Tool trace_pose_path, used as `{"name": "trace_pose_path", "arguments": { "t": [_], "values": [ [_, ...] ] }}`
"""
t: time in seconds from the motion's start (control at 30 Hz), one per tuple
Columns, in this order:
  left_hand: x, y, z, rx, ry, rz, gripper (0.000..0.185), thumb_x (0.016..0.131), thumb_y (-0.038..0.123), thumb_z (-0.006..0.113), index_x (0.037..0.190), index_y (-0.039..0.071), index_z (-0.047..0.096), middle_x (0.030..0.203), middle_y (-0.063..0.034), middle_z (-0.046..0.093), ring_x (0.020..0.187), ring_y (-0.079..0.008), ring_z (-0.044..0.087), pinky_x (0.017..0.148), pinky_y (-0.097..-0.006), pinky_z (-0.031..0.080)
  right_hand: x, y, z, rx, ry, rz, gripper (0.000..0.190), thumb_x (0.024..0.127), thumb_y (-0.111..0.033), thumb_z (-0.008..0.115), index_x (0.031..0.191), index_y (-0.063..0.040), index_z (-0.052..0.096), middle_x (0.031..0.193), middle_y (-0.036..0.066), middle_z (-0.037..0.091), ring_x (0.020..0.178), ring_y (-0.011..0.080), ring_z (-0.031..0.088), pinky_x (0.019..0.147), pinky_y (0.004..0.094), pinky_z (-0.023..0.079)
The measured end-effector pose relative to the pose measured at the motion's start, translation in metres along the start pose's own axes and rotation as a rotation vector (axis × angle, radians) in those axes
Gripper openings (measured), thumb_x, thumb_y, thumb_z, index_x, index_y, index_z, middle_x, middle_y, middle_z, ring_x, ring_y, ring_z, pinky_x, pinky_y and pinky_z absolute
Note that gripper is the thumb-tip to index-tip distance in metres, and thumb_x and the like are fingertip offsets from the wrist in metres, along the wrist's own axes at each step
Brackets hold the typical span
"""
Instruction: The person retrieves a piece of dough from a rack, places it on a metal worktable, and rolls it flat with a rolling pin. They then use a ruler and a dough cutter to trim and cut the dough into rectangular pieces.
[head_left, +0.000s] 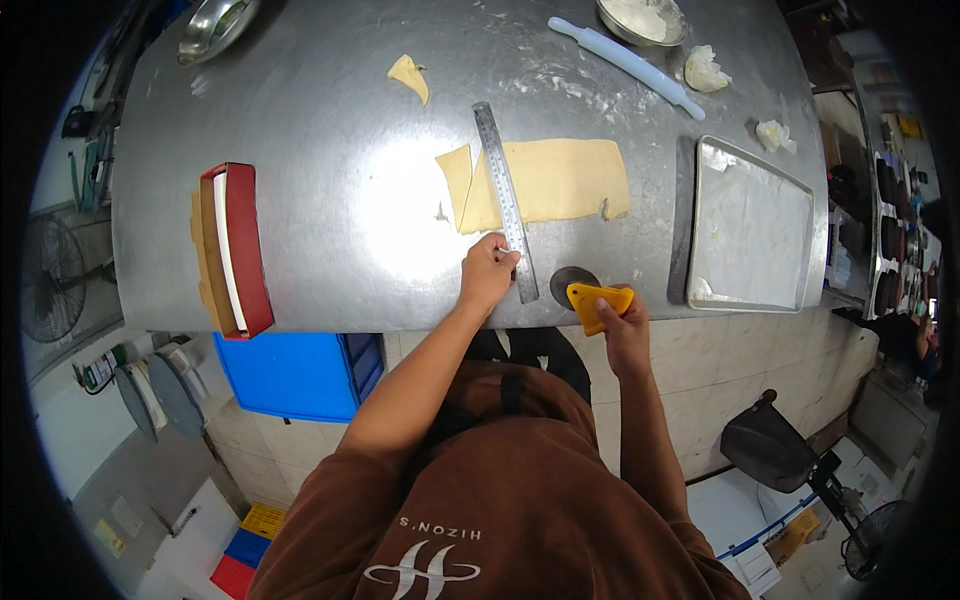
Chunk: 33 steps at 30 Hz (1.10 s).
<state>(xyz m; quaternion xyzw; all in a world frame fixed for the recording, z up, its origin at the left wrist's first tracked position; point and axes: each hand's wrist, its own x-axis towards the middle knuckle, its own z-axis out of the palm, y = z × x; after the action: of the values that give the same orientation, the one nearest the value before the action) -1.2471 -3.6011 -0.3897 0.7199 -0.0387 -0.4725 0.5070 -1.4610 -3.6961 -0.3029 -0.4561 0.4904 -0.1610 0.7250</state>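
Observation:
My left hand (490, 271) grips the near part of a steel ruler (508, 202), thumb and fingers on its left edge. Slantwise, the ruler lies across the left part of a flat sheet of rolled dough (570, 180). A narrow tapering dough piece (454, 176) lies left of the sheet, parted from it by a cut line. In my right hand (627, 330) is a yellow-handled tool (592, 300), held near the table's front edge. A dark round disc (574, 285) shows beside the handle, apparently its wheel blade. The sheet's near right corner has a small tear.
On the steel table (322, 112) lie a dough scrap (410, 77), a blue rolling pin (626, 67), a bowl of flour (641, 21) and crumpled pale wads (705, 69). A metal baking tray (754, 232) stands right, a red box with a white roll (251, 255) left, a metal bowl (217, 30) far left.

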Motion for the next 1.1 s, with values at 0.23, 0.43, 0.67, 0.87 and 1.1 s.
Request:
{"name": "trace_pose_path", "arguments": {
  "t": [0.23, 0.43, 0.67, 0.87, 1.1],
  "values": [
    [0.0, 0.004, -0.01, 0.038, -0.014, -0.034, 0.01, 0.093, 0.002, 0.072, 0.093, 0.002, 0.063, 0.069, -0.0052, 0.065, 0.056, -0.0113, 0.059, 0.051, -0.0288, 0.048, 0.003, -0.001, 0.004, -0.027, -0.015, 0.007, 0.02, 0.101, -0.015, 0.069, 0.115, -0.005, 0.059, 0.101, 0.005, 0.063, 0.093, 0.0129, 0.062, 0.09, 0.0315, 0.052],
    [-0.001, 0.013, -0.013, 0.131, -0.017, -0.038, 0.017, 0.093, 0.006, 0.074, 0.086, 0.0, 0.059, 0.068, -0.0082, 0.066, 0.054, -0.0145, 0.064, 0.05, -0.0301, 0.051, 0.006, 0.0, 0.006, -0.02, 0.004, -0.059, 0.016, 0.1, -0.013, 0.069, 0.11, -0.004, 0.062, 0.097, 0.004, 0.067, 0.087, 0.0111, 0.064, 0.082, 0.0286, 0.054],
    [-0.001, 0.021, -0.015, 0.261, -0.019, -0.079, 0.026, 0.092, 0.012, 0.076, 0.08, -0.001, 0.057, 0.07, -0.0133, 0.069, 0.056, -0.0171, 0.07, 0.051, -0.0322, 0.054, 0.007, -0.001, 0.001, 0.006, -0.032, -0.037, 0.02, 0.1, -0.014, 0.068, 0.115, -0.005, 0.058, 0.1, 0.004, 0.063, 0.092, 0.0121, 0.062, 0.087, 0.0309, 0.052],
    [-0.015, 0.025, -0.038, 0.654, -0.006, 0.186, 0.027, 0.094, 0.023, 0.073, 0.087, -0.001, 0.063, 0.074, -0.0209, 0.069, 0.068, -0.0337, 0.071, 0.065, -0.0435, 0.055, 0.006, 0.0, 0.0, 0.031, -0.011, 0.002, 0.017, 0.098, -0.012, 0.069, 0.111, -0.003, 0.061, 0.098, 0.004, 0.067, 0.085, 0.0126, 0.065, 0.078, 0.029, 0.055],
    [0.072, 0.123, -0.097, 0.972, 0.043, 0.777, 0.023, 0.094, 0.021, 0.07, 0.11, 0.003, 0.068, 0.107, -0.0177, 0.07, 0.1, -0.0338, 0.067, 0.086, -0.0453, 0.053, 0.005, -0.008, 0.063, -0.495, 0.008, -0.325, 0.02, 0.089, -0.009, 0.071, 0.102, -0.001, 0.057, 0.088, 0.012, 0.065, 0.076, 0.0252, 0.066, 0.07, 0.0363, 0.053]
  ]
}}
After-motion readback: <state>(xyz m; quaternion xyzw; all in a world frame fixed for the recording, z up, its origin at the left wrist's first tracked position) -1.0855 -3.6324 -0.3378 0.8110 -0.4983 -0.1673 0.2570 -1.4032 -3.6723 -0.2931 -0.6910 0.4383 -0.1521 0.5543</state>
